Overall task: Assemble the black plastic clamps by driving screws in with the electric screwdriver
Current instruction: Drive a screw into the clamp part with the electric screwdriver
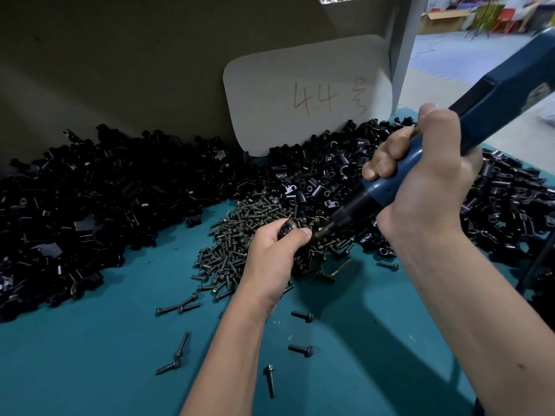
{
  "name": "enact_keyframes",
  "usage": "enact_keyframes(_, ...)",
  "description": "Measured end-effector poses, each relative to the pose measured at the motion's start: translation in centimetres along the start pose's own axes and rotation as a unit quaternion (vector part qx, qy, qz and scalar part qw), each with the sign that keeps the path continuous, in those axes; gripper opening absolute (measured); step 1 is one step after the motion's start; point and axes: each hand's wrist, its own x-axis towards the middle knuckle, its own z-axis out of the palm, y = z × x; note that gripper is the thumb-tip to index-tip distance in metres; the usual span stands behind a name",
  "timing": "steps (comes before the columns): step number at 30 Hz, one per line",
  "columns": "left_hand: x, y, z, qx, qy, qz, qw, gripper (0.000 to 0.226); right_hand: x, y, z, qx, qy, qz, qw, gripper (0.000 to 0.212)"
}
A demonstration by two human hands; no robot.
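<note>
Left hand [277,244] pinches a small, stiff, light clamp [285,229] at centre frame while the right hand [420,181] wraps the bulky electric screwdriver [399,187], tip at the clamp.

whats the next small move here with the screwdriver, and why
Probably run the blue electric screwdriver to drive the screw home. The right hand grips its body, and its dark bit tip already meets the small black plastic clamp pinched in the left hand above the pile of dark screws. Whether the screw is seated cannot be seen.
</note>
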Motion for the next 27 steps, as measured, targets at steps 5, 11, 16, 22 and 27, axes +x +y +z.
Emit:
enact_keyframes(5,-0.01,-0.23,0.02,0.015,0.017,-0.005,1.0,0.025,0.07,0.05,-0.08,0.002,0.001,0.001,1.0,0.033)
enact_keyframes(11,-0.02,-0.31,0.03,0.022,0.02,-0.004,1.0,0.026,-0.05,0.18,-0.1,0.007,-0.005,0.008,1.0,0.04)
enact_keyframes(16,0.04,-0.49,-0.03,0.032,0.018,-0.007,0.999,0.029,-0.1,0.34,-0.34,0.002,-0.006,0.007,1.0,0.04)
enact_keyframes(22,0.2,-0.6,0.18,0.045,0.032,-0.009,0.998,0.027,0.02,0.44,-0.33,0.003,-0.002,0.001,1.0,0.046)
enact_keyframes(27,0.2,-0.7,0.26,0.058,0.027,-0.005,0.998,0.027,0.22,0.45,-0.62,-0.002,0.012,0.007,1.0,0.04)
